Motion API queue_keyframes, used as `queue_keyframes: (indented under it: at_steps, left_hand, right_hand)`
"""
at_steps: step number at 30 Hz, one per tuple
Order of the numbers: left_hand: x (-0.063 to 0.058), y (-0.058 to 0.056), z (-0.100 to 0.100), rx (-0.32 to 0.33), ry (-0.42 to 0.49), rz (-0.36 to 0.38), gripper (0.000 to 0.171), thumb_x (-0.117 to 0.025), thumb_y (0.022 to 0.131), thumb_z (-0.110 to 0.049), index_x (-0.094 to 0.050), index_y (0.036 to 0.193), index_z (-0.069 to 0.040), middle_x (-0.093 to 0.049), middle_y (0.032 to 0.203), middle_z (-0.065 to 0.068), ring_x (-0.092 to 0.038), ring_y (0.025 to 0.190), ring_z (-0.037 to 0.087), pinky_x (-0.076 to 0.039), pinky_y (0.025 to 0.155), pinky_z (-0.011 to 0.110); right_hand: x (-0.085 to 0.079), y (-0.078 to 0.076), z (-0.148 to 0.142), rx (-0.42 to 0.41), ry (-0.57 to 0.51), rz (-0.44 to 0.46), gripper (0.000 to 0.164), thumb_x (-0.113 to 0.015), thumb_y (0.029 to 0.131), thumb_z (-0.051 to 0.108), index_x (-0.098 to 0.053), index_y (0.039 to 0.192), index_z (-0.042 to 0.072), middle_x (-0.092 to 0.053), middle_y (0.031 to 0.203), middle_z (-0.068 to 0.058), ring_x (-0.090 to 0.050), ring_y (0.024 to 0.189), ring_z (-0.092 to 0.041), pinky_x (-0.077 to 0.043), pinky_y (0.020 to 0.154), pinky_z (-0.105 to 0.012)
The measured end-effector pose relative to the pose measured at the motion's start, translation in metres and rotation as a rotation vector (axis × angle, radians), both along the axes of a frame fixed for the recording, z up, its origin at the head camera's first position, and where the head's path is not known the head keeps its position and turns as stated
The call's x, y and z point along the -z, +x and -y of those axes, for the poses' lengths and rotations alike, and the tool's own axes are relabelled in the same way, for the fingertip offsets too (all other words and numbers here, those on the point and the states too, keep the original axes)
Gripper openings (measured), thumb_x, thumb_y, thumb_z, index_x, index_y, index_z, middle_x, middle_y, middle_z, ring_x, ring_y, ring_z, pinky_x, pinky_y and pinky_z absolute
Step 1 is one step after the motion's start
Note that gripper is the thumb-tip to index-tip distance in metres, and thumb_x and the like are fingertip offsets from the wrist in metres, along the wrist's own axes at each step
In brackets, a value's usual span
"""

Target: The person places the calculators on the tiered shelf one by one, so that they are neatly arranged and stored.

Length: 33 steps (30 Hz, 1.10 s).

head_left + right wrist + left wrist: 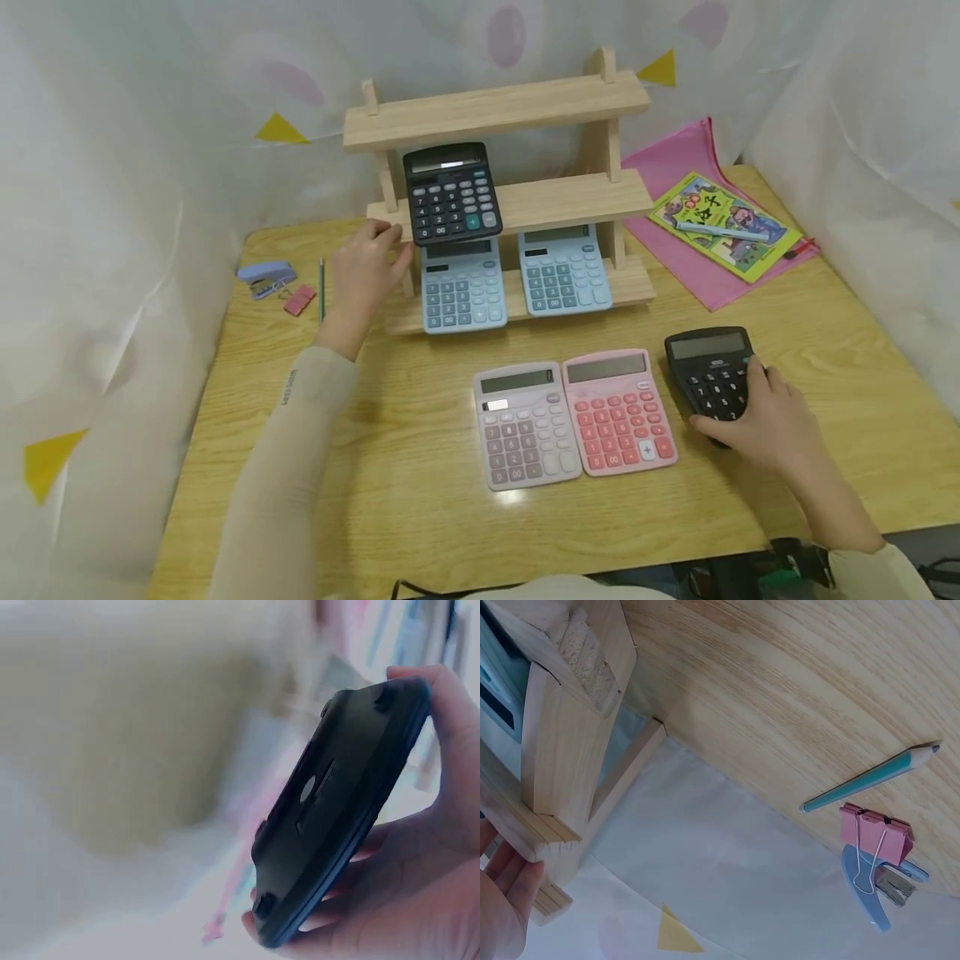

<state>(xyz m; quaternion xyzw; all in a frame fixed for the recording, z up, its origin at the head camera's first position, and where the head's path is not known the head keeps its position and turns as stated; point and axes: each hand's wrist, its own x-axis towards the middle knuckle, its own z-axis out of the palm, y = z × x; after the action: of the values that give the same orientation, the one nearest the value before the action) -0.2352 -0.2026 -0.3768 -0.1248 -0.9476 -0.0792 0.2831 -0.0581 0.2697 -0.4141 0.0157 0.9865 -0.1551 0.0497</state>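
My right hand (776, 425) grips a black calculator (708, 358) by its lower part, thumb and fingers on opposite sides. The right wrist view shows the underside of this black calculator (337, 802), tilted in the hand. At the left end of the wooden shelf (570, 200), my left hand (367, 271) pinches the middle board's edge, beside another black calculator (453, 196) leaning on that board. In the left wrist view, the fingers of the left hand (506, 892) lie against the board's end. Two blue calculators stand on the lowest board, one left (465, 292), one right (566, 275).
A pale lilac calculator (525, 429) and a pink calculator (618, 412) lie side by side on the table. Left are a stapler (267, 275), a pink binder clip (299, 300) and a pencil (322, 287). A booklet (723, 221) with a pen lies on a pink pouch (675, 258).
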Motion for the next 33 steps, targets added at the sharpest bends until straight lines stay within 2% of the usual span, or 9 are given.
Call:
queue_keyframes:
  at_steps: [3, 6, 10, 14, 16, 18, 22, 27, 33]
  left_hand:
    - [0.000, 0.001, 0.000, -0.005, 0.001, -0.004, 0.033, -0.058, 0.088, -0.035, -0.070, 0.103, -0.008, -0.067, 0.102, 0.011, -0.065, 0.067, 0.024, -0.048, 0.049, 0.031]
    - [-0.001, 0.001, 0.001, -0.002, 0.008, -0.018, 0.034, -0.058, 0.088, -0.035, -0.070, 0.103, -0.008, -0.067, 0.102, 0.011, -0.065, 0.068, 0.025, -0.049, 0.049, 0.032]
    - [0.000, 0.003, 0.003, -0.002, 0.010, -0.010, 0.034, -0.058, 0.087, -0.035, -0.070, 0.104, -0.007, -0.067, 0.101, 0.012, -0.066, 0.071, 0.026, -0.051, 0.051, 0.033]
    - [0.000, 0.004, 0.007, -0.028, 0.022, 0.014, 0.035, -0.059, 0.087, -0.034, -0.069, 0.105, -0.006, -0.066, 0.101, 0.012, -0.067, 0.073, 0.027, -0.052, 0.054, 0.036]
    - [0.000, 0.004, 0.008, -0.033, 0.027, 0.014, 0.035, -0.059, 0.087, -0.034, -0.069, 0.105, -0.006, -0.066, 0.101, 0.012, -0.067, 0.073, 0.027, -0.052, 0.054, 0.037]
    - [0.000, 0.003, 0.008, -0.028, 0.026, 0.010, 0.035, -0.059, 0.087, -0.034, -0.069, 0.105, -0.006, -0.066, 0.100, 0.012, -0.066, 0.071, 0.027, -0.052, 0.054, 0.037]
    - [0.002, 0.002, 0.005, -0.010, 0.024, 0.005, 0.035, -0.059, 0.087, -0.036, -0.070, 0.103, -0.007, -0.067, 0.100, 0.011, -0.066, 0.071, 0.027, -0.051, 0.052, 0.036]
    - [0.004, 0.000, 0.002, -0.003, 0.022, 0.012, 0.035, -0.058, 0.088, -0.036, -0.070, 0.104, -0.007, -0.067, 0.101, 0.011, -0.067, 0.073, 0.026, -0.052, 0.054, 0.035]
    - [0.004, -0.001, 0.000, 0.003, 0.027, 0.000, 0.035, -0.057, 0.088, -0.035, -0.069, 0.105, -0.006, -0.066, 0.101, 0.012, -0.067, 0.073, 0.026, -0.052, 0.053, 0.035]
  right_hand:
    - [-0.025, -0.014, 0.006, -0.056, -0.081, 0.017, 0.115, -0.075, 0.067, 0.050, -0.014, 0.141, -0.014, -0.034, 0.126, -0.046, -0.042, 0.103, -0.060, -0.041, 0.075, -0.067]
    - [-0.057, -0.038, 0.027, -0.118, -0.140, 0.010, 0.110, -0.074, 0.070, 0.048, -0.014, 0.145, -0.006, -0.032, 0.134, -0.040, -0.043, 0.108, -0.053, -0.041, 0.080, -0.066]
    - [-0.096, -0.082, 0.071, -0.198, -0.112, -0.023, 0.111, -0.072, 0.069, 0.053, -0.013, 0.147, 0.001, -0.025, 0.145, -0.033, -0.038, 0.120, -0.049, -0.038, 0.089, -0.065]
    - [-0.117, -0.136, 0.120, -0.253, -0.050, -0.038, 0.110, -0.068, 0.069, 0.060, -0.015, 0.147, 0.003, -0.028, 0.143, -0.030, -0.038, 0.121, -0.045, -0.038, 0.094, -0.061]
    - [-0.121, -0.161, 0.140, -0.253, -0.015, -0.034, 0.108, -0.065, 0.070, 0.061, -0.016, 0.147, 0.002, -0.031, 0.142, -0.030, -0.040, 0.121, -0.044, -0.038, 0.096, -0.058]
    - [-0.121, -0.183, 0.156, -0.223, 0.024, -0.008, 0.108, -0.061, 0.072, 0.063, -0.013, 0.148, 0.003, -0.026, 0.145, -0.031, -0.035, 0.126, -0.046, -0.036, 0.100, -0.059]
    - [-0.110, -0.215, 0.173, -0.114, 0.086, 0.024, 0.112, -0.056, 0.072, 0.068, -0.006, 0.148, 0.002, -0.016, 0.150, -0.030, -0.023, 0.135, -0.048, -0.029, 0.105, -0.061]
    - [-0.096, -0.230, 0.180, -0.014, 0.117, 0.021, 0.116, -0.050, 0.072, 0.074, 0.000, 0.148, 0.001, -0.007, 0.151, -0.030, -0.017, 0.138, -0.047, -0.026, 0.106, -0.063]
    - [-0.095, -0.236, 0.186, 0.029, 0.140, -0.015, 0.119, -0.045, 0.071, 0.078, 0.002, 0.147, -0.001, -0.002, 0.152, -0.030, -0.017, 0.138, -0.046, -0.026, 0.107, -0.060]
